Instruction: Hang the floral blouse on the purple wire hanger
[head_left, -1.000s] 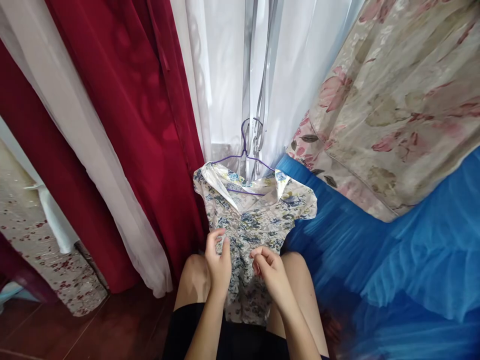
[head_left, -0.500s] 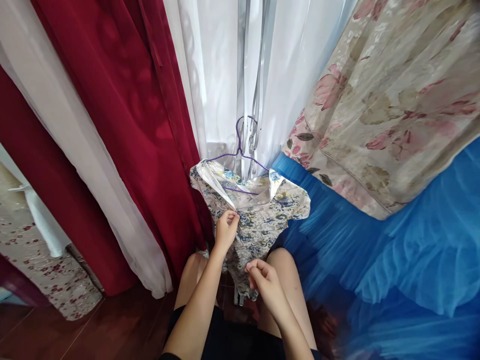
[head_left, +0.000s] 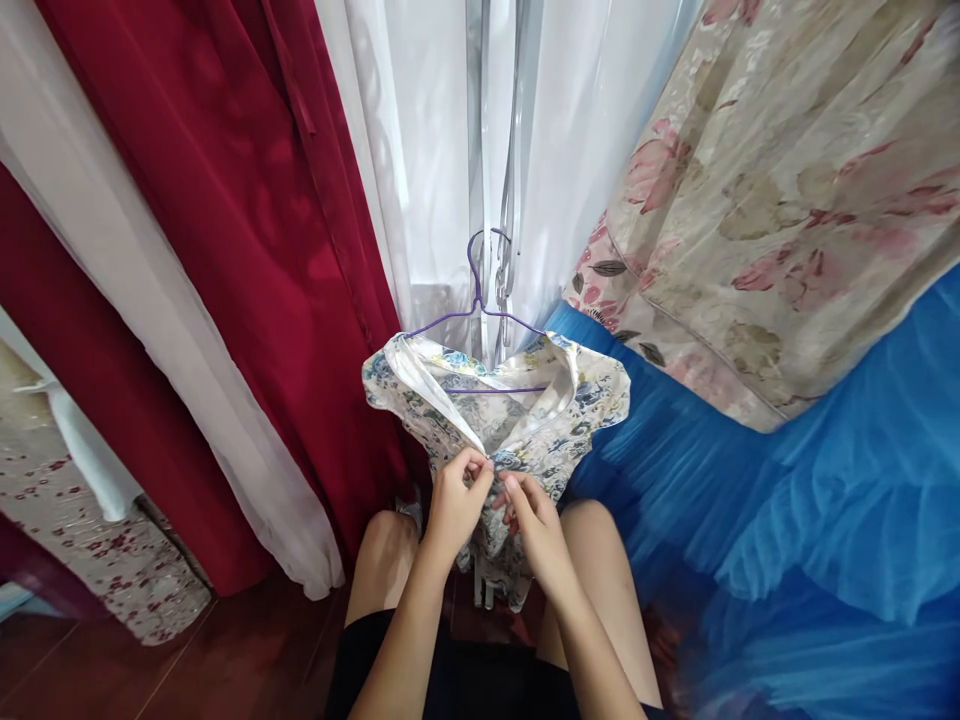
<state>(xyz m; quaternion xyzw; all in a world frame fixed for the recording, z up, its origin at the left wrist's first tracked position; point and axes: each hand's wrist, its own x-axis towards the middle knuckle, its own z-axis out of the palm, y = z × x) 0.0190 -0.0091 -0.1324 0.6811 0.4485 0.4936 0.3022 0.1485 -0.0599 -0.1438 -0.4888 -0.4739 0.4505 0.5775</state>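
Note:
A floral dress (head_left: 546, 447) in white, blue and yellow hangs by its shoulders on a thin purple hanger (head_left: 442, 319), its V-shaped neckline hanging apart. At the bottom of the V, my left hand (head_left: 459, 497) pinches the edge of the dress between thumb and fingers. Just to the right, my right hand (head_left: 538, 520) is close against the front of the dress, fingers bent and thumb drawn in. What lies between the right fingertips, if anything, is too small to make out. The lower part of the dress falls between my knees, partly behind my hands.
White cloth (head_left: 431, 170) with grey straps (head_left: 486, 130) hangs behind the hanger. Red fabric (head_left: 247, 250) is on the left, and pink-flowered fabric (head_left: 750, 230) hangs over blue tulle (head_left: 817, 500) on the right. Reddish floor tiles (head_left: 247, 660) show below.
My right hand has risen from lower down to beside my left hand at the neckline. The left hand has shifted slightly down and right, and the neckline is spread wider.

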